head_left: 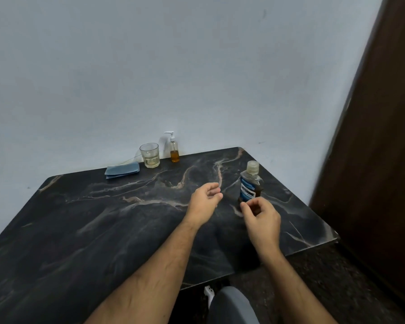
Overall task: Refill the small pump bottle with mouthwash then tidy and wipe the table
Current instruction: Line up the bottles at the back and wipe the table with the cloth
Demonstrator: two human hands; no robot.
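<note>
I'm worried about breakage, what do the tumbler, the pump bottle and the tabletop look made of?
Tumbler: likely glass, thick clear walls. Pump bottle: clear, probably plastic, with white plastic pump. Tabletop: dark veined marble look, faint sheen; stone or laminate, unclear.

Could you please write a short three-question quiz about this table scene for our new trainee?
1. True or false: the mouthwash bottle has its cap on.
2. What lies left of the glass? A) folded blue cloth B) sponge C) plate
3. Fill in: the pump bottle stands by the ____, right of the glass.

Key: 1 true. 2 A, the folded blue cloth. 3 wall. Both the left hand and the right hand are empty.
</note>
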